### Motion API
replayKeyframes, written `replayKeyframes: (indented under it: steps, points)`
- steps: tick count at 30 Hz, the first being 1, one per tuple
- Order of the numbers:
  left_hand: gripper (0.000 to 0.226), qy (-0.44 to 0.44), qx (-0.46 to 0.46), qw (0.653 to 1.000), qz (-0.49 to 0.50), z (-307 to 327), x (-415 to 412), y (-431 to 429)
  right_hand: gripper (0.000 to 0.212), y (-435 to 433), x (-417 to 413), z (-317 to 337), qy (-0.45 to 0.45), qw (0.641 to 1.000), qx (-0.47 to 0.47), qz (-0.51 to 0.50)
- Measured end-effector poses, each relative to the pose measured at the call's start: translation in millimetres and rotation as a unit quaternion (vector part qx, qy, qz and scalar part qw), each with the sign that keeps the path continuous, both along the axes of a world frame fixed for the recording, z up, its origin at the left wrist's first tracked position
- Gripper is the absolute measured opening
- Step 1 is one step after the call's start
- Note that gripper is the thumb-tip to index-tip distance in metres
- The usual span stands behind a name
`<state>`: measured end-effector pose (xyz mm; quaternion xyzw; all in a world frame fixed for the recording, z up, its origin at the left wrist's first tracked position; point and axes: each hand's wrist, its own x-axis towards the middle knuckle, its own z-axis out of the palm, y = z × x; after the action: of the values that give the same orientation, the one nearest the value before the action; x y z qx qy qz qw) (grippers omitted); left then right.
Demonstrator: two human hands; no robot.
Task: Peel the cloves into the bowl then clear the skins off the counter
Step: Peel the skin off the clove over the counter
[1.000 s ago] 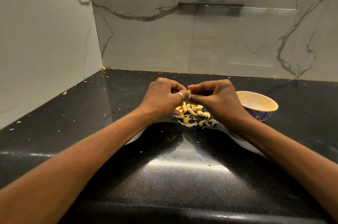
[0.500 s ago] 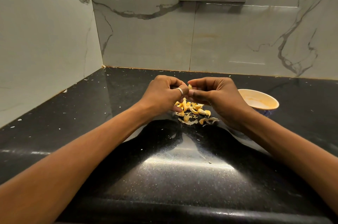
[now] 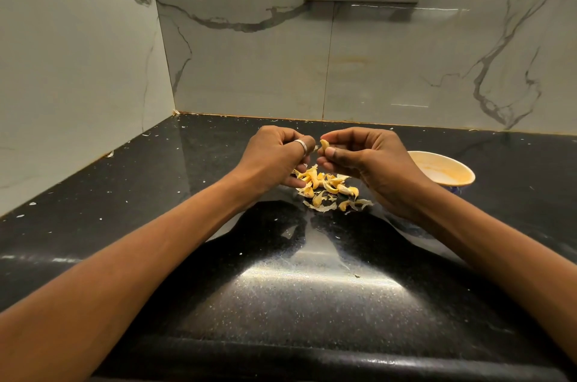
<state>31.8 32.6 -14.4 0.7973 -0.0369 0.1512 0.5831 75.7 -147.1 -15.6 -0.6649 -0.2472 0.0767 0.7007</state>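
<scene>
Pinching a garlic clove (image 3: 324,144) between thumb and curled fingers, the right hand (image 3: 371,160) holds it above the black tabletop (image 3: 312,288). The left hand (image 3: 274,160), a ring (image 3: 301,146) on one finger, meets it from the other side, its fingers curled and nipping a shred of skin (image 3: 317,148) at the clove's end. Below the hands lies a pile of cloves and skins (image 3: 327,189). A bowl (image 3: 443,167) stands just right of the right hand, partly hidden by it.
</scene>
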Motion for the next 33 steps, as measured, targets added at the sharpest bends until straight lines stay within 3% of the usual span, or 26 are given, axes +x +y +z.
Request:
replayKeyframes:
  steps: [7,18,28,33]
  points:
    - [0.013,-0.005,0.000,1.000,0.010,1.1,-1.1,-1.6,0.024,0.2,-0.4,-2.2,-0.069,0.996,-0.047,-0.026]
    - [0.010,0.015,0.001,1.000,0.001,0.8,-2.4,-2.4,0.021,2.0,-0.2,-5.8,-0.228,0.958,-0.147,-0.088]
    - [0.015,0.025,-0.014,1.000,-0.001,0.4,-3.4,-3.6,0.023,2.3,-0.1,-6.9,-0.239,0.955,-0.155,-0.088]
    - [0.015,0.031,-0.036,0.999,-0.009,1.3,-2.7,-2.5,0.022,1.5,-0.6,-6.2,-0.179,0.976,-0.110,-0.054]
